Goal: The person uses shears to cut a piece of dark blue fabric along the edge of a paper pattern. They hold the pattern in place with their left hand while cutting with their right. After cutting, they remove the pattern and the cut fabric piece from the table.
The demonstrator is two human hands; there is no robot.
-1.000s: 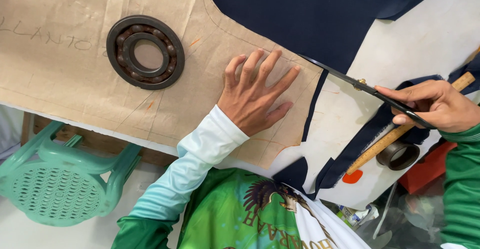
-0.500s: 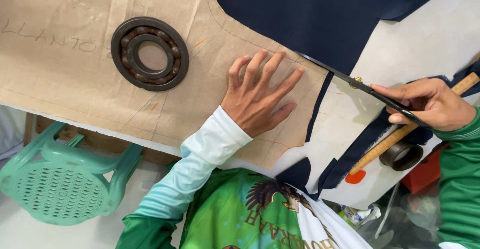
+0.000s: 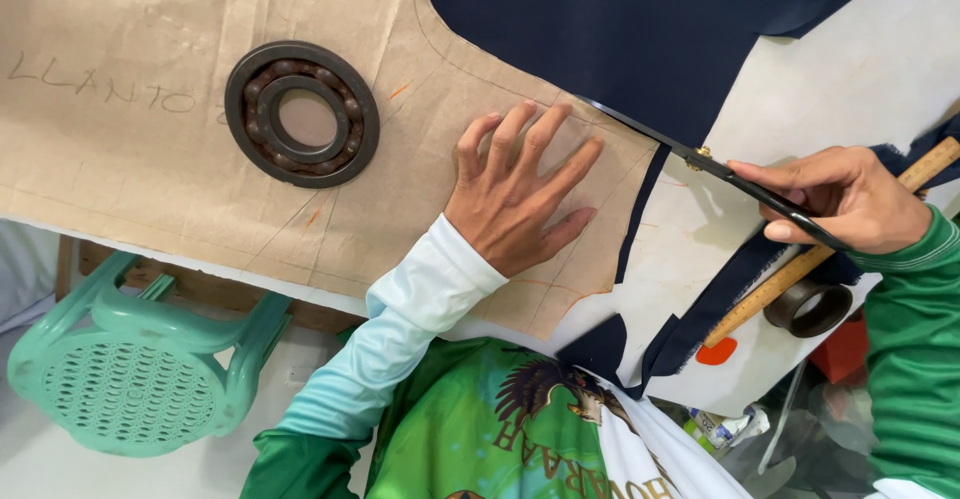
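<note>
My left hand [image 3: 520, 194] lies flat with fingers spread on a brown paper pattern [image 3: 200, 189], pressing it down near its right edge. Under the pattern lies dark navy fabric [image 3: 620, 29] on a white table [image 3: 860, 69]. My right hand [image 3: 850, 199] grips black scissors [image 3: 690, 159], whose blades reach along the pattern's edge into the navy fabric. A large dark ball bearing [image 3: 302, 115] rests on the pattern as a weight, to the left of my left hand.
A wooden ruler [image 3: 800, 269] lies diagonally under my right hand, beside a smaller dark ring [image 3: 808, 307]. A cut navy strip [image 3: 700, 319] hangs at the table's near edge. A green plastic stool [image 3: 130, 374] stands below the table at left.
The view has drifted slightly; the scissors and my right hand have edged a little along the pattern's edge. My left hand stays pressed on the paper.
</note>
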